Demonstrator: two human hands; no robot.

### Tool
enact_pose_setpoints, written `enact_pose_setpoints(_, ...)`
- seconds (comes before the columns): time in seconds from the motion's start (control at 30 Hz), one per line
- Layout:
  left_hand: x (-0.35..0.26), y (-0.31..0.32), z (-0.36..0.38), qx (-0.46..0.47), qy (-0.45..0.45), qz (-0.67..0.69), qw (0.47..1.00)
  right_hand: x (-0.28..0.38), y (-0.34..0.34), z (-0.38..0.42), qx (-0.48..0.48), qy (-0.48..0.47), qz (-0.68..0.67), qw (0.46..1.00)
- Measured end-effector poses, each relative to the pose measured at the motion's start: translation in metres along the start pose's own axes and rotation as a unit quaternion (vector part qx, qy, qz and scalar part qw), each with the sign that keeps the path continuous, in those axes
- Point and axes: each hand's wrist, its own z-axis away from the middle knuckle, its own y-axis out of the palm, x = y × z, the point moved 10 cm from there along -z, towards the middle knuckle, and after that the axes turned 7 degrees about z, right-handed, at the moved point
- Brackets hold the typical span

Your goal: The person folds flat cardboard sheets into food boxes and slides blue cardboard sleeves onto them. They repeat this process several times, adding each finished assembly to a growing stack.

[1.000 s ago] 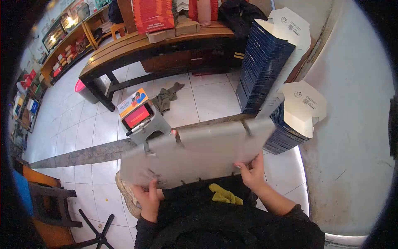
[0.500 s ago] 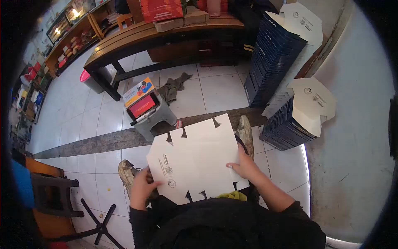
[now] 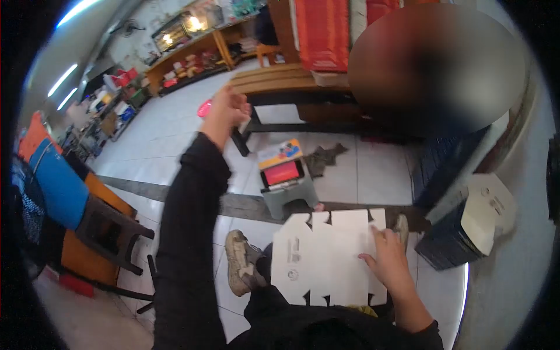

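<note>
A flat white cut cardboard sheet with slots along two edges lies across my lap, small print on its left part. My right hand rests on the sheet's right side, thumb and fingers apart. My left hand is raised away from the sheet, in front of the wooden bench, with its fingers curled; what it holds, if anything, I cannot make out.
A grey stool bears a phone and a colourful box. Stacked dark cartons stand at the right. A wooden bench crosses the back. A blurred patch covers the upper right. A dark plastic stool is at the left.
My left hand has let go of the sheet's left edge and risen forward. My right hand stays at the sheet's right side. The view has shifted, and everything sits further right.
</note>
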Motion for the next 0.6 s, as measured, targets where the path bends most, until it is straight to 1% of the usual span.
enact_pose_setpoints(0.03,0.010,-0.010,-0.018,-0.055,0.004,0.076,0.996,0.030,-0.024,-0.007,-0.047,-0.120,-0.099,0.987)
enact_pose_setpoints(0.07,0.013,-0.006,-0.006,-0.088,0.139,0.023,0.986,0.056,-0.039,-0.012,-0.077,-0.193,-0.163,0.964)
enact_pose_setpoints(0.1,0.023,0.011,0.010,-0.066,0.206,-0.080,0.973,0.081,-0.056,-0.013,-0.106,-0.262,-0.224,0.933)
enact_pose_setpoints(0.13,0.044,0.033,0.011,0.014,0.197,-0.152,0.968,0.102,-0.073,-0.013,-0.165,-0.323,-0.228,0.903)
enact_pose_setpoints(0.17,0.057,0.048,0.016,0.025,0.279,-0.206,0.937,0.119,-0.086,-0.019,-0.206,-0.354,-0.260,0.874)
enact_pose_setpoints(0.2,0.065,0.058,-0.020,0.032,0.442,-0.325,0.835,0.131,-0.094,-0.030,-0.215,-0.340,-0.316,0.859)
enact_pose_setpoints(0.23,0.086,0.081,0.046,0.054,0.459,-0.419,0.782,0.139,-0.098,-0.040,-0.220,-0.325,-0.374,0.840)
enact_pose_setpoints(0.27,0.104,0.099,0.087,0.066,0.569,-0.536,0.621,0.151,-0.093,-0.054,-0.221,-0.329,-0.372,0.839)
enact_pose_setpoints(0.3,0.126,0.109,0.094,0.083,0.588,-0.624,0.508,0.154,-0.082,-0.077,-0.221,-0.281,-0.374,0.856)
enact_pose_setpoints(0.33,0.148,0.115,0.104,0.117,0.627,-0.664,0.390,0.154,-0.073,-0.094,-0.220,-0.237,-0.378,0.868)
enact_pose_setpoints(0.37,0.168,0.117,0.114,0.145,0.654,-0.694,0.262,0.160,-0.071,-0.097,-0.221,-0.252,-0.382,0.861)
enact_pose_setpoints(0.4,0.186,0.110,0.120,0.157,0.655,-0.726,0.142,0.158,-0.065,-0.103,-0.205,-0.233,-0.403,0.861)
enact_pose_setpoints(0.43,0.198,0.096,0.106,0.154,0.647,-0.742,0.078,0.160,-0.058,-0.106,-0.188,-0.214,-0.421,0.861)
enact_pose_setpoints(0.47,0.200,0.085,0.102,0.153,0.650,-0.742,0.068,0.171,-0.061,-0.096,-0.185,-0.232,-0.425,0.855)
enact_pose_setpoints(0.5,0.203,0.069,0.079,0.127,0.581,-0.802,0.054,0.182,-0.063,-0.080,-0.145,-0.248,-0.436,0.853)
enact_pose_setpoints(0.53,0.201,0.052,0.062,0.136,0.503,-0.851,0.069,0.192,-0.064,-0.065,-0.105,-0.262,-0.445,0.850)
enact_pose_setpoints(0.57,0.178,0.043,0.049,0.076,0.480,-0.858,0.164,0.194,-0.071,-0.052,-0.102,-0.273,-0.448,0.845)
enact_pose_setpoints(0.6,0.157,0.028,0.040,0.019,0.450,-0.855,0.258,0.198,-0.075,-0.038,-0.096,-0.290,-0.415,0.857)
